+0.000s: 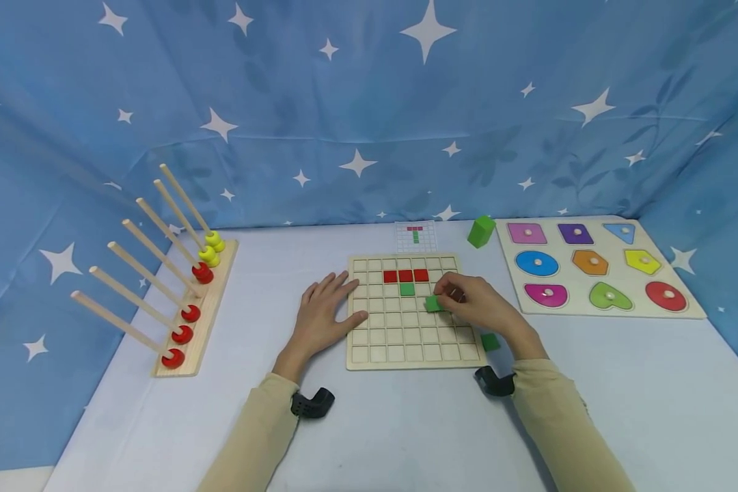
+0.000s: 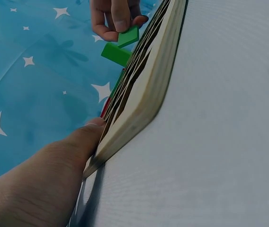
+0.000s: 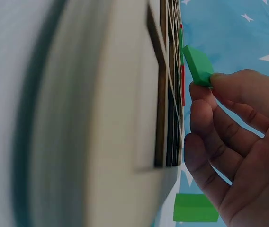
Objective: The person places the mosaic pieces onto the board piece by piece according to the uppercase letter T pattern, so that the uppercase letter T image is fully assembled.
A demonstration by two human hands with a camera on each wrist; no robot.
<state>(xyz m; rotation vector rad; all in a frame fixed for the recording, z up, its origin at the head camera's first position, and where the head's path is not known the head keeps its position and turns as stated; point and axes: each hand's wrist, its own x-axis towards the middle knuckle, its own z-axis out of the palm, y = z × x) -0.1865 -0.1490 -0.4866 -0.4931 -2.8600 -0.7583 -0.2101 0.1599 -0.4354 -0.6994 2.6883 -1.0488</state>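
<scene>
A wooden grid board (image 1: 378, 363) lies on the table between the two hands. Three red square tiles (image 1: 405, 276) sit in a row in its upper cells, with one green tile (image 1: 407, 290) in the cell under the middle one. My right hand (image 1: 476, 304) pinches another green square tile (image 3: 199, 66) between thumb and fingertips, tilted above the board's right half. At the board's left edge my left hand (image 1: 322, 318) rests with spread fingers, the thumb on the board. Another green tile (image 1: 490, 342) lies beside the board's right edge, near the right wrist.
Behind the board lies a pattern card (image 1: 415, 238) showing a red and green T. A green block (image 1: 482, 231) stands to its right, beside a shape puzzle board (image 1: 615, 311). At left is a wooden peg stand (image 1: 212, 307) with red and yellow rings. A blue starry curtain (image 1: 357, 102) hangs behind.
</scene>
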